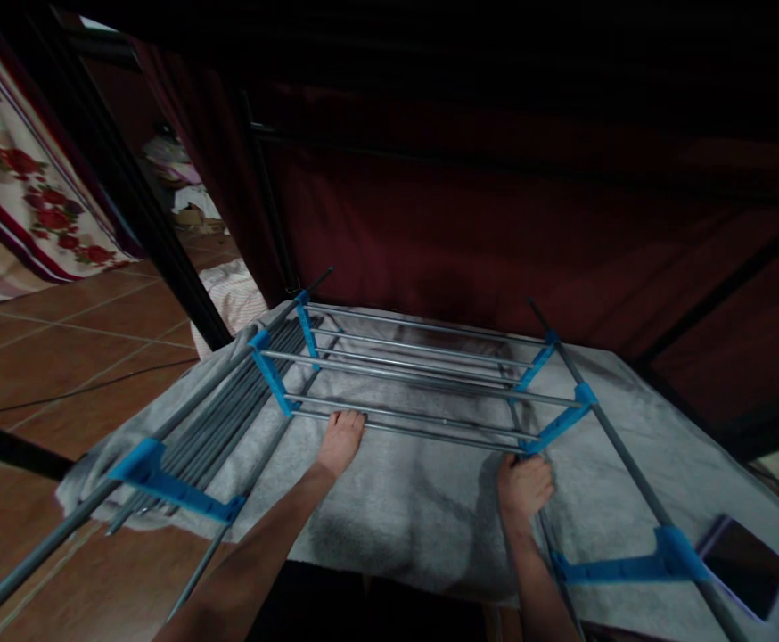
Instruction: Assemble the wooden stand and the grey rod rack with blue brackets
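A rack of grey metal tubes (422, 382) joined by blue plastic brackets (274, 379) stands on a grey blanket (389, 526). My left hand (345, 439) is wrapped over the lowest near crossbar, right of the left bracket. Lower right, my right hand (524, 484) is closed around the lower end of the right-hand bracket (560, 428), where a tube meets it. Nearer the camera, one blue bracket (168, 489) is on the left side tubes and another (630, 567) on the right ones, with no crossbars between them.
Loose grey tubes (229, 410) lie bundled on the blanket's left side. A phone (743, 566) rests at the right. Behind hangs a dark red curtain (416, 241). A black post (142, 205) rises at the left, beside the tiled floor (82, 357).
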A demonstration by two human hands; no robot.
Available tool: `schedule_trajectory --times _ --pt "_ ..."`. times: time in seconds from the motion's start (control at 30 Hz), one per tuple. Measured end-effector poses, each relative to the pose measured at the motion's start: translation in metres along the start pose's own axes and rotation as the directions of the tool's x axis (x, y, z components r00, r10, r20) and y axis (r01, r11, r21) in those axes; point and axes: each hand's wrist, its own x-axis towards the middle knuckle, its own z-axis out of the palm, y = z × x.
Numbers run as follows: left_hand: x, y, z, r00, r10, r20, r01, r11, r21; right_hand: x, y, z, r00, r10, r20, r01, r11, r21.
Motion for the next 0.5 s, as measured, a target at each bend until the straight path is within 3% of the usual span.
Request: schedule_trajectory --times 0.27,0.5 --pt "0.001 -0.001 -0.001 1.000 -0.013 -0.007 0.013 0.999 0.033 -0.002 0.002 0.013 0.997 -0.055 -0.051 0.048 0.989 -0.140" --pt "0.000 -0.002 0.000 1.000 -0.014 -0.003 0.014 1.000 0.023 -0.005 0.003 0.021 0.995 -0.066 -0.071 0.055 0.986 -0.155"
